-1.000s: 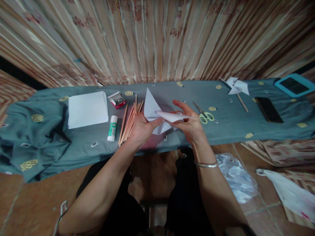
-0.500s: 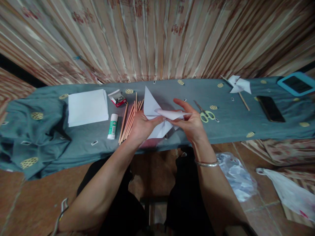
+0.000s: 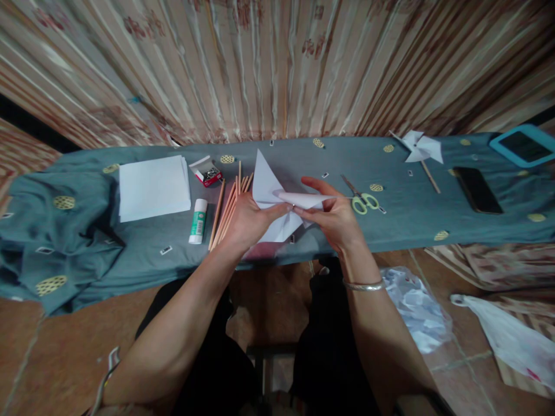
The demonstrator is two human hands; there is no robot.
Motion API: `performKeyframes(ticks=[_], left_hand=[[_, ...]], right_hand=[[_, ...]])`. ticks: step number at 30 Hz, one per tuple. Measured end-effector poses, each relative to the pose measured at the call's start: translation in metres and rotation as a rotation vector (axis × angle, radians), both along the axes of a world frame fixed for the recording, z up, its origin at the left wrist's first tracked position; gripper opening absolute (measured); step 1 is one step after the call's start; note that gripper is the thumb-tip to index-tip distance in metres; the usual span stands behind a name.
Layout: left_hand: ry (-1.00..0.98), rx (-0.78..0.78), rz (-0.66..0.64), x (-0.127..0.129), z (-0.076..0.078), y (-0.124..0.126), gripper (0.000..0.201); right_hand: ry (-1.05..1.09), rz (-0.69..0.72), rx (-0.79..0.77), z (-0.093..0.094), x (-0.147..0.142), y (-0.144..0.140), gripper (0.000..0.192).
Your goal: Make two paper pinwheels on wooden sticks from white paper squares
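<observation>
Both my hands hold a partly folded white paper piece (image 3: 266, 188) just above the blue-grey cloth-covered table (image 3: 130, 248). My left hand (image 3: 245, 222) grips its lower left part, thumb on top. My right hand (image 3: 336, 216) pinches a curled flap bent toward the middle. One pointed corner of the paper stands up. A bundle of wooden sticks (image 3: 228, 211) lies right beside my left hand, and green-handled scissors (image 3: 362, 199) lie just right of my right hand.
On the left lie a stack of white paper sheets (image 3: 154, 186), a glue stick (image 3: 198, 221) and a small red box of pins (image 3: 207, 171). A finished paper pinwheel (image 3: 420, 149), a black phone (image 3: 476, 189) and a blue-cased tablet (image 3: 522, 145) sit at right. Plastic bags (image 3: 416, 309) lie on the floor.
My hands and the paper have stayed almost still; the fingers have only shifted slightly on the curled flap.
</observation>
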State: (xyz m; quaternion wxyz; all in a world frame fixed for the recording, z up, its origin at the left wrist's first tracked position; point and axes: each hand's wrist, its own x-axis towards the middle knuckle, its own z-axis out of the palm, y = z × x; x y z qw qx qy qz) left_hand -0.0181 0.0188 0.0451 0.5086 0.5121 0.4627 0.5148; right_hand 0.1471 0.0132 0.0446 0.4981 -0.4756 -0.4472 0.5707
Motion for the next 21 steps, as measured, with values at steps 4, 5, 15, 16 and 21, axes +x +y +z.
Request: performKeyframes(ticks=[4, 5, 15, 16, 21], left_hand=[[0.016, 0.02, -0.017, -0.0009, -0.0026, 0.0019, 0.021], [0.023, 0.021, -0.018, -0.0011, -0.0031, 0.0023, 0.021], [0.023, 0.029, 0.0, 0.0006, -0.0025, 0.0024, 0.021], [0.018, 0.027, 0.001, 0.0007, -0.0016, 0.0023, 0.022], [0.014, 0.015, 0.003, 0.0011, 0.0023, 0.0007, 0.026]], right_hand=[[0.015, -0.02, 0.012, -0.0012, -0.0019, -0.0004, 0.065], [0.018, -0.02, 0.012, -0.0018, -0.002, -0.0004, 0.065], [-0.053, -0.05, 0.087, -0.0052, -0.0024, 0.0009, 0.067], [-0.054, -0.049, 0.087, -0.0049, -0.0025, 0.0012, 0.066], [-0.022, -0.044, 0.044, -0.0027, -0.0021, 0.0016, 0.067]])
